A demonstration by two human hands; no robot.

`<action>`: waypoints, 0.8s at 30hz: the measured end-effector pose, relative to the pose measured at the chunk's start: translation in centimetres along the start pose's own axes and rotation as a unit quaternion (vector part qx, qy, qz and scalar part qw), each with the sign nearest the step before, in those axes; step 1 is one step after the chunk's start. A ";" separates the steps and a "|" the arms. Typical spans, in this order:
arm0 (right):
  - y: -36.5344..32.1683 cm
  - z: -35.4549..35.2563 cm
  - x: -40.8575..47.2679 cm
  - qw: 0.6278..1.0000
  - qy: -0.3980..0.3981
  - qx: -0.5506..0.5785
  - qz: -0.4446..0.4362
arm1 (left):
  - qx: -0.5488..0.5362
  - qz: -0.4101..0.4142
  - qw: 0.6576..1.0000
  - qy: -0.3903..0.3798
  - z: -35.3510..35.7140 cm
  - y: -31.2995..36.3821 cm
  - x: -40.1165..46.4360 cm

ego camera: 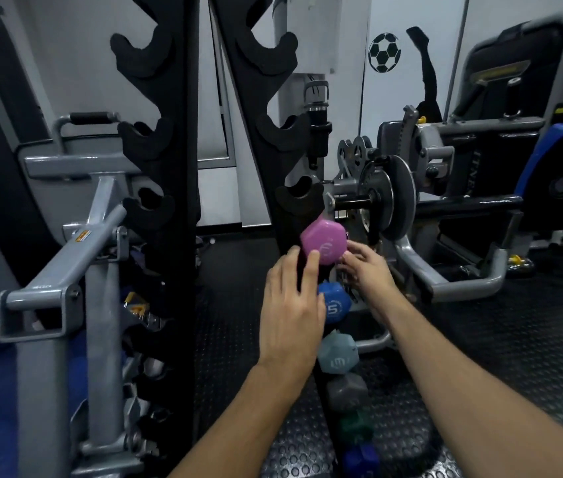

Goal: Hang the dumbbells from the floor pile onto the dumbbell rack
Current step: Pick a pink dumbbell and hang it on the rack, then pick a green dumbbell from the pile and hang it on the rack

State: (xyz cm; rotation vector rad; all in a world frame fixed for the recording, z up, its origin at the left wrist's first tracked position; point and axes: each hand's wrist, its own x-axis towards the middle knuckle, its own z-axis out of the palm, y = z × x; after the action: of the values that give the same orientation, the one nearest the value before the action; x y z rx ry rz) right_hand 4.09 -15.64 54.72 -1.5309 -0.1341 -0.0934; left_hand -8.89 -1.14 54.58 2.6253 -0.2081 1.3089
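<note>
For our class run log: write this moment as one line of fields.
step: hanging pink dumbbell | left hand: touching its end | right hand: fingers at its end | rack: blue dumbbell below, upper hooks free

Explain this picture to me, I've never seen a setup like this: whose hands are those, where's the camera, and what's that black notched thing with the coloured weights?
The one picture comes from a camera worn on a person's head, looking forward and down, so the two bare arms are the wearer's own. The black upright with notches is a dumbbell rack; each notch cradles a dumbbell by its handle. Both hands are at a pink dumbbell: the left hand touches it with straight fingers, while the right hand reaches its far side. Whether it already sits in its notch is unclear. Below it hang a blue dumbbell marked 5, then a pale grey-blue, a grey, a green and another blue one. Other gym machines stand around on a studded rubber floor.
</note>
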 end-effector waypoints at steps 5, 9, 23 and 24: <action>6.5 -2.4 -7.8 0.995 0.091 -0.030 0.008 | -0.069 -0.082 0.991 -0.075 0.3 -1.7 -7.8; 11.8 -3.9 -13.9 0.989 0.133 -0.048 0.039 | -0.101 -0.136 0.969 -0.177 0.8 -3.2 -14.1; 32.1 -3.7 -26.8 0.950 0.090 -0.112 0.277 | -0.112 -0.309 0.813 -0.481 7.6 -6.3 -34.1; 33.4 -3.6 -27.4 0.945 0.078 -0.116 0.297 | -0.106 -0.316 0.802 -0.496 8.1 -6.7 -35.4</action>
State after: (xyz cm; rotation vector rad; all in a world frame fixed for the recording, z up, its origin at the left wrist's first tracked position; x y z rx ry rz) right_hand -18.04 -18.59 17.62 -1.7309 0.4824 0.2597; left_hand -22.33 4.68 20.72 2.5308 0.3421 -0.3345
